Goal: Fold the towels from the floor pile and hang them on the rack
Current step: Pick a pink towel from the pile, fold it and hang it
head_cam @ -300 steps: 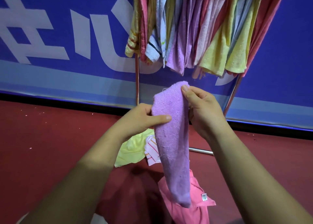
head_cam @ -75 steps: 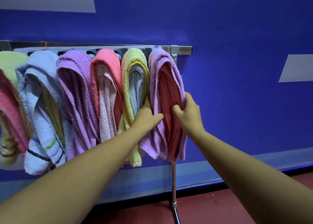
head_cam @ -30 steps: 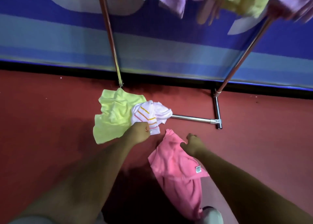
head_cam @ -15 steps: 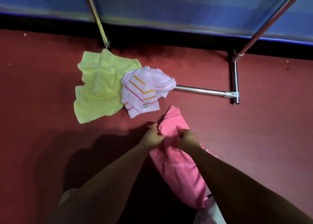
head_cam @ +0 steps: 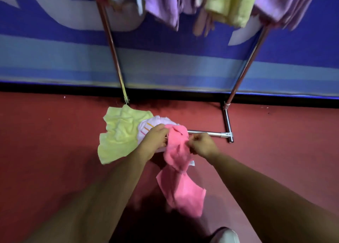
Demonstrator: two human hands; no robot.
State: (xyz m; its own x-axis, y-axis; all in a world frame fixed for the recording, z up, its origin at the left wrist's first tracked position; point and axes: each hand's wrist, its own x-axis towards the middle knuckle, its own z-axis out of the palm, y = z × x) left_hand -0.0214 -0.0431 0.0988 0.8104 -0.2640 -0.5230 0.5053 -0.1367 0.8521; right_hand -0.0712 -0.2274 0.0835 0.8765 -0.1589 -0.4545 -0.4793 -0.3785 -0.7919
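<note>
Fingers: curled on both hands, left hand and right hand pinching the upper edge of the pink towel, which hangs down from them over the floor.
Yellow towel, striped towel: crumpled together on the floor, beside the rack.
Hung towels: on the rack above.

Towel pile just before rack

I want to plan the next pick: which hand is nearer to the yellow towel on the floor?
Left. The left hand grips the pink towel close beside the yellow towel. The right hand pinches the same pink towel farther off, on its far side.
</note>
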